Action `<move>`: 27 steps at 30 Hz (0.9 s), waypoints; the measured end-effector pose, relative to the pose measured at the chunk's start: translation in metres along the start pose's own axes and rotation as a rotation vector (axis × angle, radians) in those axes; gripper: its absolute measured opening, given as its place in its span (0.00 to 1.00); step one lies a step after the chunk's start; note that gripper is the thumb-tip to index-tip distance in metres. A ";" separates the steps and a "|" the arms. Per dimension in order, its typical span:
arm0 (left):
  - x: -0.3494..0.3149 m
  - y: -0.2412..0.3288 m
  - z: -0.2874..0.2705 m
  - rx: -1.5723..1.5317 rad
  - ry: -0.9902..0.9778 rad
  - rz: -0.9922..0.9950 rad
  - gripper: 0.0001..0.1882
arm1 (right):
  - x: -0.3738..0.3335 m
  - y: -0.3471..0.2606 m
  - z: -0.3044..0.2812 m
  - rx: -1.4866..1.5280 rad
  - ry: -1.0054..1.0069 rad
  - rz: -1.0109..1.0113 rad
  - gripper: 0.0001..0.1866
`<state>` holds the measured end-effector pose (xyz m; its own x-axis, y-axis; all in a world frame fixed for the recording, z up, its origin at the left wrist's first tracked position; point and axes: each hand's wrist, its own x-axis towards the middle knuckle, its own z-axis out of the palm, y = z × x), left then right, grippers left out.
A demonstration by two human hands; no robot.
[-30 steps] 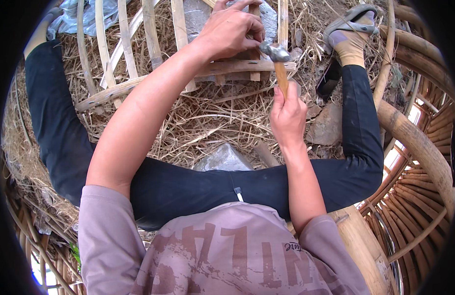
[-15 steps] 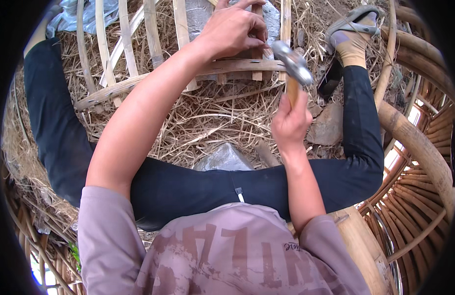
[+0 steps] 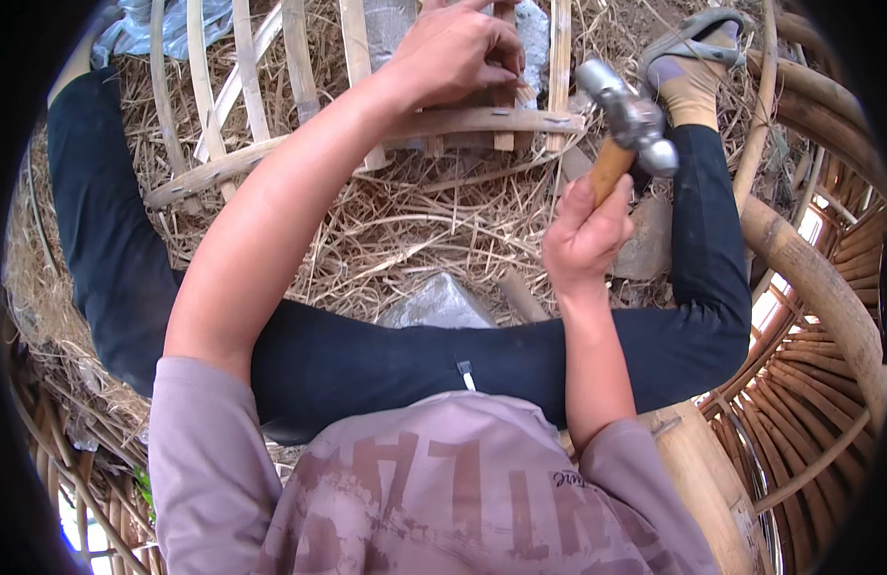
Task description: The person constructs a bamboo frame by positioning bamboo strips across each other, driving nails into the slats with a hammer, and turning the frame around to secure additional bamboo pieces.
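Observation:
My right hand (image 3: 587,235) grips the wooden handle of a ball-peen hammer (image 3: 635,123), its metal head raised beside the right end of a slatted bamboo frame. The frame's curved bamboo crosspiece (image 3: 534,120) runs across several upright slats (image 3: 298,62) and has small dark marks along it. Over the frame's right part, my left hand (image 3: 460,56) is closed, with thumb and fingers bent together at a slat (image 3: 504,96) just above the crosspiece. What is pinched between those fingertips is hidden. Behind this hand lies a grey stone block (image 3: 533,48).
Straw and shavings (image 3: 405,225) cover the ground between my legs. A grey stone (image 3: 439,302) sits close to me, and a flat stone (image 3: 645,240) beside my right leg. Curved bamboo poles (image 3: 807,268) and woven baskets stand at right. A plastic bag (image 3: 166,29) lies far left.
The hammer and my right hand have moved to the right, away from the crosspiece. My left hand stays nearly in place at the slat.

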<state>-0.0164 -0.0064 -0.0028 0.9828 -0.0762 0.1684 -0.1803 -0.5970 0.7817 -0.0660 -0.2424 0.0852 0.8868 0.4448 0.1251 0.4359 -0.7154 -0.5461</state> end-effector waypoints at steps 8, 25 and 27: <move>0.006 0.004 -0.005 0.024 0.014 0.004 0.09 | 0.001 0.005 -0.007 0.134 0.057 0.074 0.17; 0.002 0.011 -0.002 0.639 -0.189 0.083 0.50 | -0.001 0.000 -0.011 0.044 -0.043 0.074 0.08; 0.006 0.019 -0.009 0.626 -0.240 0.069 0.52 | -0.008 0.007 -0.008 0.061 -0.030 0.088 0.08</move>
<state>-0.0145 -0.0107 0.0184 0.9647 -0.2632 0.0107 -0.2565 -0.9291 0.2664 -0.0690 -0.2559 0.0872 0.9157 0.3988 0.0502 0.3460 -0.7184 -0.6035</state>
